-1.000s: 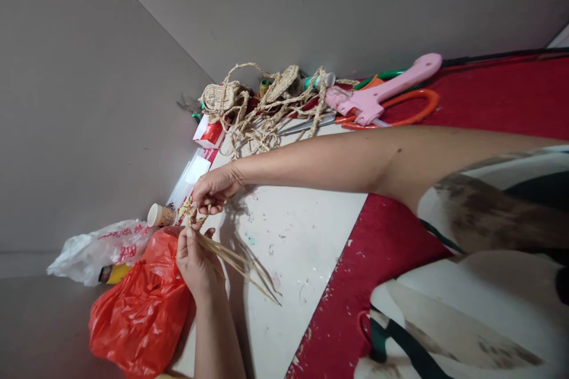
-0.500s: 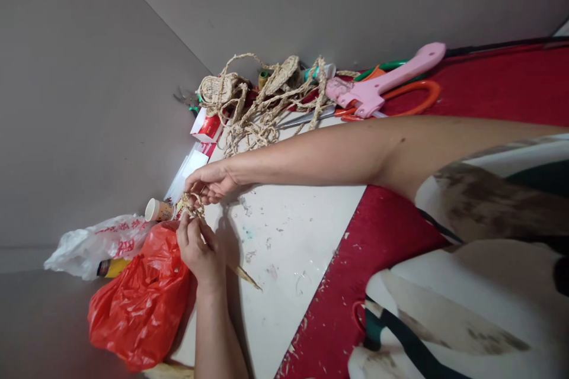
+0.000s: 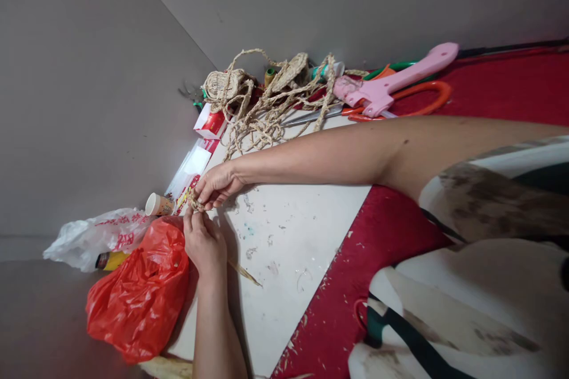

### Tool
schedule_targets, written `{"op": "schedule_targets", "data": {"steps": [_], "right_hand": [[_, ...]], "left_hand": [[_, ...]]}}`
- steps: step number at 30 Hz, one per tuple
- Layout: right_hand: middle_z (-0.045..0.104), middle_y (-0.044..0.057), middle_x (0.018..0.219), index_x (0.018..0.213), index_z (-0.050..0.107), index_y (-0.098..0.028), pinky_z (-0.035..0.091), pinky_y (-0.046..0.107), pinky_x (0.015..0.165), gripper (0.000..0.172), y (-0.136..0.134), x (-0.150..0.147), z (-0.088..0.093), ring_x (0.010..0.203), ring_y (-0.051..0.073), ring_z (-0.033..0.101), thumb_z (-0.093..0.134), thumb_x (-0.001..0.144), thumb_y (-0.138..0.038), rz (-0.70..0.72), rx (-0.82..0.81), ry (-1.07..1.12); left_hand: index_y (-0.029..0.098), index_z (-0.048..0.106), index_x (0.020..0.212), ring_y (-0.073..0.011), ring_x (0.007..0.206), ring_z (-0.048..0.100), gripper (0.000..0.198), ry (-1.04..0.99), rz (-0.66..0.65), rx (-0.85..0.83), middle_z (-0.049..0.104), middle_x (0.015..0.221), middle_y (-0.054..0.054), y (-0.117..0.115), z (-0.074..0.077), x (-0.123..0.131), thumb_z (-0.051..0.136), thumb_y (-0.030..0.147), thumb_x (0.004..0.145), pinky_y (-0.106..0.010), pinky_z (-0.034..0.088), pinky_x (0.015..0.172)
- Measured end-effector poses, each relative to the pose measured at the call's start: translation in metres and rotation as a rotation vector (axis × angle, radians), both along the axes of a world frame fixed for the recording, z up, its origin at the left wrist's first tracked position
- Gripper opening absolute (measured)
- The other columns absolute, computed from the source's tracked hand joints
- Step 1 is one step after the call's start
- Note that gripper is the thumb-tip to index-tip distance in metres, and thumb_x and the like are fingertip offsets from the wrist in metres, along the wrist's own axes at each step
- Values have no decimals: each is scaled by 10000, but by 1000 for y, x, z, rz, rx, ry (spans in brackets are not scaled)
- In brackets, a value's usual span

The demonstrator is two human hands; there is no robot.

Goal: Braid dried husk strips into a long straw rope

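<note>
My left hand, the lower one in the picture, pinches a small looped piece of braided straw cord from below. From above, my right hand has its thumb and fingers closed on the same piece. Both hands meet over the far part of the white board. A dry straw strip shows beside my left wrist. Beyond my right forearm lies a tangle of braided cord with a coiled flat piece.
A red plastic bag, a white bag and a paper cup stand past my hands. Orange-handled scissors, a pink tool and a red-white box lie near the wall. Straw scraps litter the red cloth.
My hands have come closer together around the small cord piece, and its loop looks more compact. The view has shifted slightly.
</note>
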State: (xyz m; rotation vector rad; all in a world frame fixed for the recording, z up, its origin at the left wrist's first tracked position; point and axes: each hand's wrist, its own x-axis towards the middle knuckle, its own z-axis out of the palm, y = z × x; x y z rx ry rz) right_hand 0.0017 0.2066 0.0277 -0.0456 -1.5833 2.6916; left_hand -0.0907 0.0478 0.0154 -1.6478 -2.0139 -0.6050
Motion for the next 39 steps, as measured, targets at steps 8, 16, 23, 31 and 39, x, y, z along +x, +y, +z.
{"op": "schedule_targets", "data": {"steps": [8, 16, 23, 31, 39], "right_hand": [[584, -40, 593, 836, 607, -108, 410, 115, 436, 122, -11, 1, 6, 446, 25, 489, 607, 739, -32, -72, 60, 83], [547, -57, 574, 836, 614, -108, 377, 145, 437, 148, -7, 7, 7, 440, 20, 420, 644, 696, -72, -58, 177, 87], [565, -46, 586, 809, 612, -118, 359, 162, 441, 156, -11, 2, 8, 501, 53, 487, 648, 657, -122, -196, 347, 177], [422, -41, 544, 664, 492, -128, 309, 176, 372, 68, -12, 14, 21, 413, 43, 343, 524, 694, -180, -201, 559, -50], [422, -42, 514, 644, 497, -118, 289, 157, 368, 82, 9, 18, 26, 392, 39, 376, 541, 697, -161, 49, 773, -220]], "left_hand": [[169, 602, 1052, -281, 1129, 531, 277, -4, 15, -4, 565, 1167, -148, 0, 3, 1, 451, 142, 822, -394, 452, 871], [158, 538, 1221, -302, 1218, 474, 399, 22, -31, -88, 534, 1245, -187, 0, 4, 2, 425, 141, 839, -422, 454, 894], [172, 583, 1074, -250, 1035, 563, 277, 27, -57, -39, 603, 1051, -131, 0, 2, 3, 401, 160, 866, -367, 454, 817], [185, 573, 838, -216, 946, 520, 128, 14, -111, 41, 543, 959, -99, 1, 0, 7, 449, 151, 842, -346, 432, 817], [187, 588, 949, -245, 1202, 424, 190, 90, -306, -57, 471, 1255, -135, 1, 3, 13, 469, 102, 828, -413, 344, 1007]]}}
